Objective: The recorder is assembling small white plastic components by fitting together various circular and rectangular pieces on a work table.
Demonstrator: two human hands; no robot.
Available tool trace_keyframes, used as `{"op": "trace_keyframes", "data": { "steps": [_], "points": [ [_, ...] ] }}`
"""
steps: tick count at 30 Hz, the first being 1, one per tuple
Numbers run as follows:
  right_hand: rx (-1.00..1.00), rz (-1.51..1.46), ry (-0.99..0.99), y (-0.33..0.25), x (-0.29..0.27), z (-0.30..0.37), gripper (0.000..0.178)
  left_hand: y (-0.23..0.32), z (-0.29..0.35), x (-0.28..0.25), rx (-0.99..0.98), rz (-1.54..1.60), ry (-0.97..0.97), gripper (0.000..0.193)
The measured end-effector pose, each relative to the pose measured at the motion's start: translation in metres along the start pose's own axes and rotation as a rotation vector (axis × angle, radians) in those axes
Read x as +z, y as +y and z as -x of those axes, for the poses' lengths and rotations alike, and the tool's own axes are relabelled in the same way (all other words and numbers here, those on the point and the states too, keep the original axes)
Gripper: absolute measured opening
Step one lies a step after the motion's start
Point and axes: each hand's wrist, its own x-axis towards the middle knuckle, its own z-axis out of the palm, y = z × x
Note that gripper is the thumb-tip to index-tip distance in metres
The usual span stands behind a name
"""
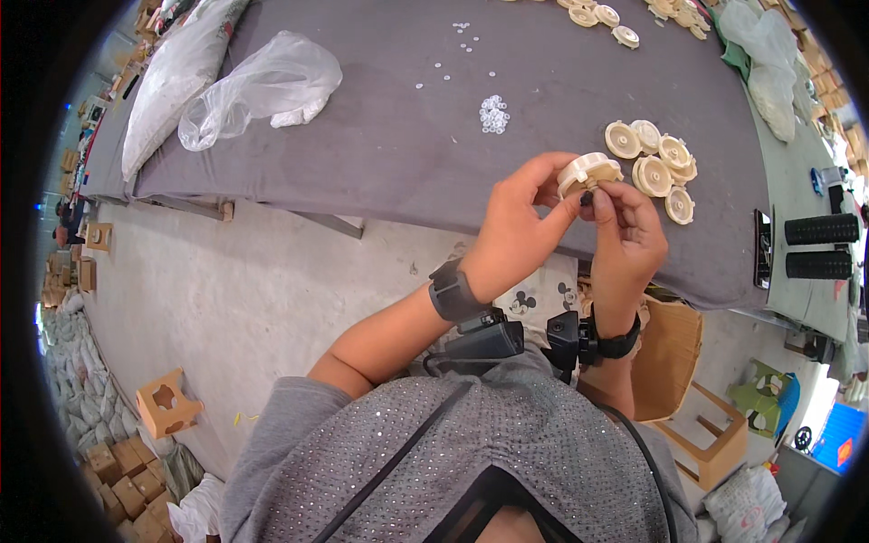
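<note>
Over the near edge of the table, my left hand (pixel 518 224) grips a round cream plastic part (pixel 590 168) with a ridged rim, tilted on its side. A small black piece (pixel 587 198) sits at its underside, between the thumbs. My right hand (pixel 631 237) is closed, its thumb and fingertips pinched at that black piece and against the cream part. Fingers partly cover both pieces, so how they join is hidden. Just right of my hands lie several similar round cream parts (pixel 654 176) in a loose cluster, mostly with their hollow side up.
Beyond my hands, a small heap of translucent rings (pixel 493 116) lies on the grey-covered table (pixel 389 118). A clear plastic bag (pixel 272 86) and white sack (pixel 181 86) lie at the left. At the right are black cylinders (pixel 821 231). A cardboard box (pixel 670 355) stands below the table edge.
</note>
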Motion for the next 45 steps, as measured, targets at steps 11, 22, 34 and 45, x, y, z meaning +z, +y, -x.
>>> {"op": "trace_keyframes", "data": {
  "steps": [11,22,34,45],
  "points": [
    [0.03,-0.067,-0.019,0.013,0.001,0.001,0.012,0.005,0.002,-0.004,0.095,-0.186,-0.015,0.025],
    [0.225,-0.149,-0.141,0.011,-0.007,-0.006,0.017,-0.008,0.0,-0.014,-0.005,-0.166,-0.051,0.03],
    [0.228,-0.224,-0.142,0.008,-0.004,-0.002,0.018,-0.004,0.001,-0.022,-0.112,-0.014,-0.114,0.033],
    [0.146,-0.117,-0.056,0.01,0.009,0.007,0.014,-0.006,0.008,-0.01,-0.082,0.149,0.008,0.021]
  ]
}}
